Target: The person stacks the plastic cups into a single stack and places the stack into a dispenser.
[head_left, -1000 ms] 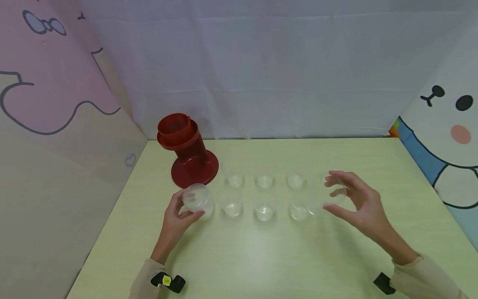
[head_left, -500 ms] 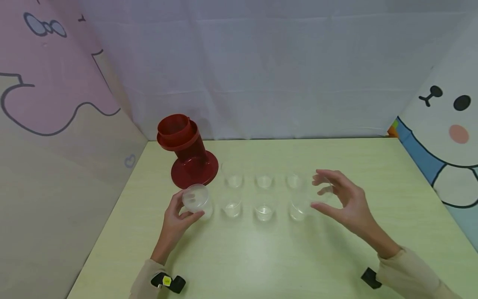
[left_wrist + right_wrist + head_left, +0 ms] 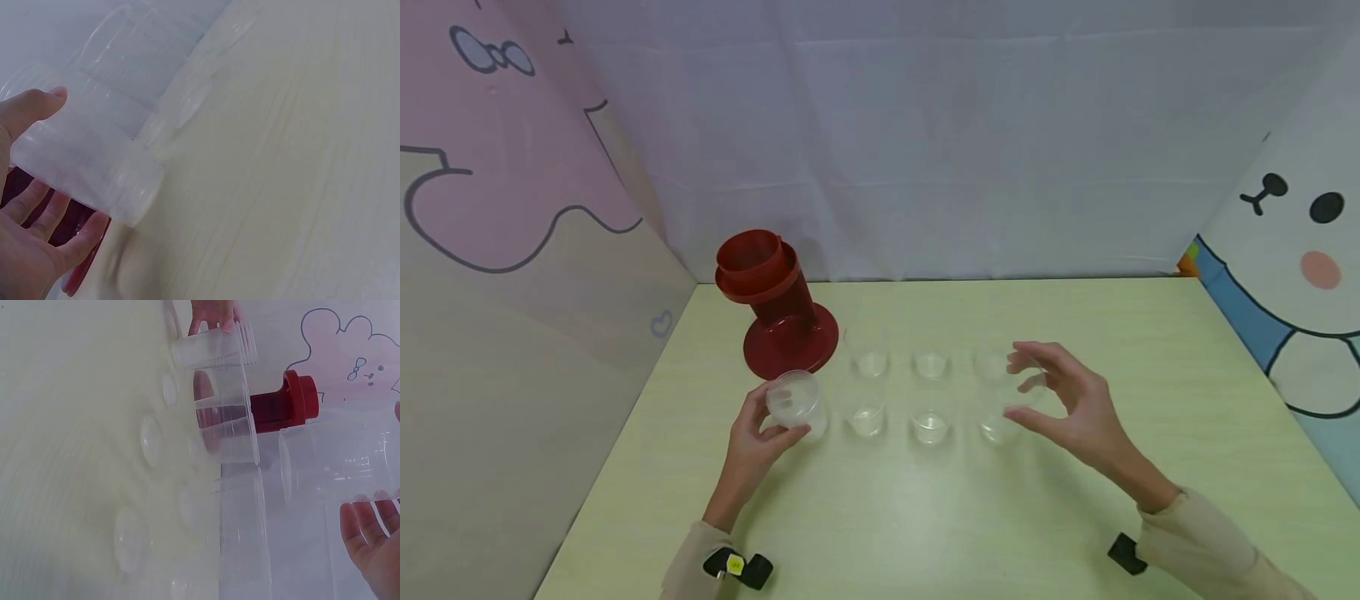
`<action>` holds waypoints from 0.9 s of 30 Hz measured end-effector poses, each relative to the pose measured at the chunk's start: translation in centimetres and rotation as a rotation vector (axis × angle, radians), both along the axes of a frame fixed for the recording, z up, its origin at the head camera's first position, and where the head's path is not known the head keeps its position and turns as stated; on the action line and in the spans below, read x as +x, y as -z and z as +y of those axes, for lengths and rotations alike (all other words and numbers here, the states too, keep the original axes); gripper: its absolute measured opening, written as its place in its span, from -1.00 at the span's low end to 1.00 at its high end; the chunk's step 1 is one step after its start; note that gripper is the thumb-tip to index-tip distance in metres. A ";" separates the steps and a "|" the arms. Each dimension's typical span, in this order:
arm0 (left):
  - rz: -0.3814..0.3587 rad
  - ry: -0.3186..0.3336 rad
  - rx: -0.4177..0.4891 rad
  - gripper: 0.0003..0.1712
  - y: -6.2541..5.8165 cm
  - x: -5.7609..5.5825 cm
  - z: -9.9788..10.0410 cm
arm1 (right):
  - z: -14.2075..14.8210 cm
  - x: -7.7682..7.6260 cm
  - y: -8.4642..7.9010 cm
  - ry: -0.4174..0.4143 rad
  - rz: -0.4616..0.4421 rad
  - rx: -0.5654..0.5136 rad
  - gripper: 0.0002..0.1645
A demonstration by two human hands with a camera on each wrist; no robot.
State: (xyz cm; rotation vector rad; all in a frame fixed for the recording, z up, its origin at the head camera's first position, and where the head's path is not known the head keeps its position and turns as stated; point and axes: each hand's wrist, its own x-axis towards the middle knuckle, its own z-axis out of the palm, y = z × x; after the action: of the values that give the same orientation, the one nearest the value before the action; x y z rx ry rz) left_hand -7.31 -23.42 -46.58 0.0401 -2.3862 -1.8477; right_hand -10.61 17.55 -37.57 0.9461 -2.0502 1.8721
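Observation:
My left hand (image 3: 756,433) grips a stack of nested clear plastic cups (image 3: 793,402) at the left end of the cups on the table. In the left wrist view the thumb lies across the stack (image 3: 94,150), with the fingers along its other side. My right hand (image 3: 1078,408) holds a clear plastic cup (image 3: 331,456) by its sides, thumb opposite the fingers. This cup is raised over the right end of two rows of standing clear cups (image 3: 931,427), and overlaps the rightmost ones in the head view. Its outline is faint there.
A red plastic stand (image 3: 786,333) with a round base and a cup-shaped top is behind the left hand, near the back edge of the pale table (image 3: 880,517). A white cloth (image 3: 925,150) hangs behind the table. Printed panels stand at both sides.
My right hand has moved left with its cup, from beyond the right end of the rows to over the rightmost cups. The left hand and its stack have stayed in place.

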 end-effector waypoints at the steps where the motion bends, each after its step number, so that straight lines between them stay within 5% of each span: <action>1: -0.002 0.002 0.001 -0.15 0.0 0.0 0.0 | -0.1 -0.1 0.0 -0.010 0.011 -0.012 -0.10; 27: -0.026 0.016 0.027 -0.13 -0.1 0.4 -0.1 | -2.9 -0.5 -0.6 -0.122 0.054 -0.029 -0.09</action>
State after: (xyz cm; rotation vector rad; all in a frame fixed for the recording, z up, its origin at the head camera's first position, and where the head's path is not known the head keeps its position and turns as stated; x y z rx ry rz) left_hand -6.91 -23.55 -46.50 0.0472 -2.3854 -1.8981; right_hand -11.13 14.65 -37.01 1.1255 -1.9702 1.9077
